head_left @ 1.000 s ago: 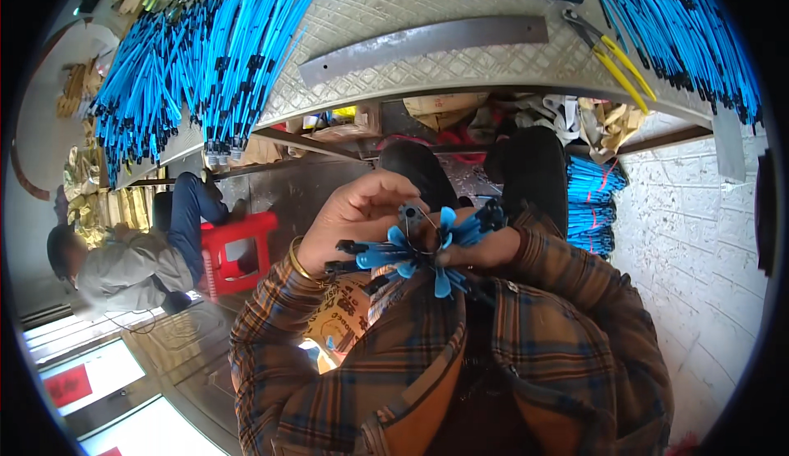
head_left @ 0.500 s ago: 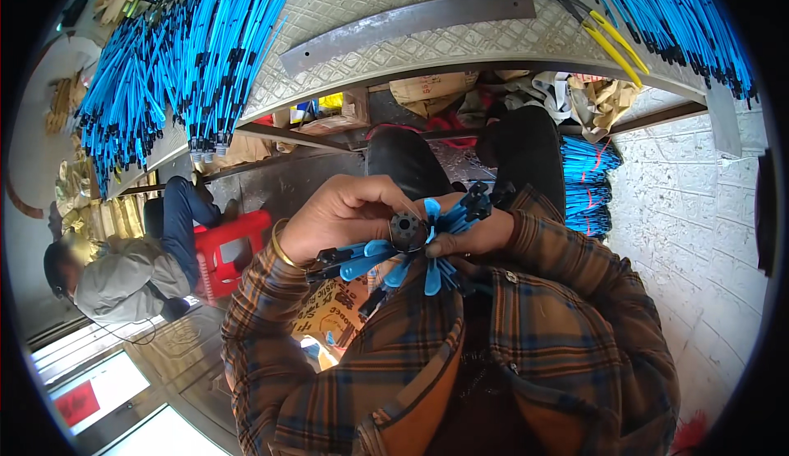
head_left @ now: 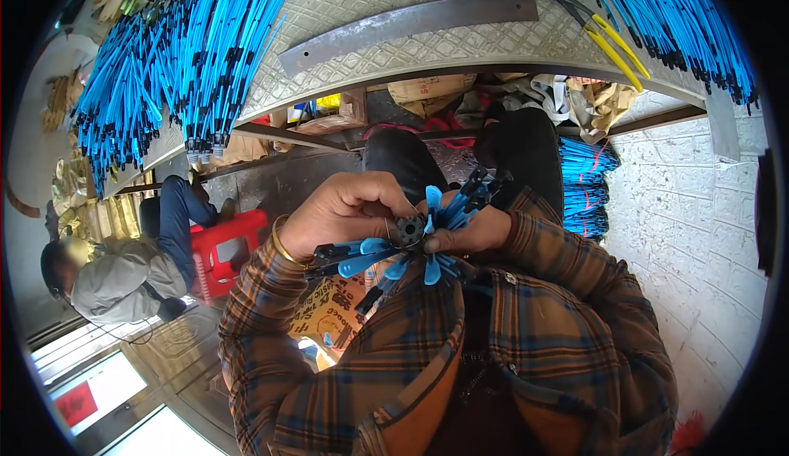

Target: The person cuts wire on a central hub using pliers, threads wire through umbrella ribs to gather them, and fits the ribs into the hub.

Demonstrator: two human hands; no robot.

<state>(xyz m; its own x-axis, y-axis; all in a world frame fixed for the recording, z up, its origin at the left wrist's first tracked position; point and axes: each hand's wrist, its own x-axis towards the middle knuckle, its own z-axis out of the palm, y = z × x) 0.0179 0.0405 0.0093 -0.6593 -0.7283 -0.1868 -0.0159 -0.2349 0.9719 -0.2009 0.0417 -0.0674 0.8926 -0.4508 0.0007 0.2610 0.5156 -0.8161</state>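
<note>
In front of my lap is a dark round notched hub (head_left: 410, 230), like that of an umbrella frame. Flat-ended blue ribs (head_left: 358, 264) with black joints fan out around it. My right hand (head_left: 475, 232) is closed round the ribs on the hub's right side, its thumb pressed beside the hub. On the other side my left hand (head_left: 349, 212) pinches a thin wire (head_left: 389, 226) close to the hub's edge. The wire's course behind the hub is hidden.
A patterned worktable (head_left: 345, 16) ahead carries blue rib bundles (head_left: 226, 62), a curved metal strip (head_left: 411, 29) and yellow-handled pincers (head_left: 608, 41). Tied bundles (head_left: 585, 185) stand by the white wall (head_left: 682, 234). At left another person (head_left: 123, 279) sits near a red stool (head_left: 230, 251).
The hub has shifted slightly right, and its face has turned a little. Both hands keep their hold, with my left fingers still pinched beside it.
</note>
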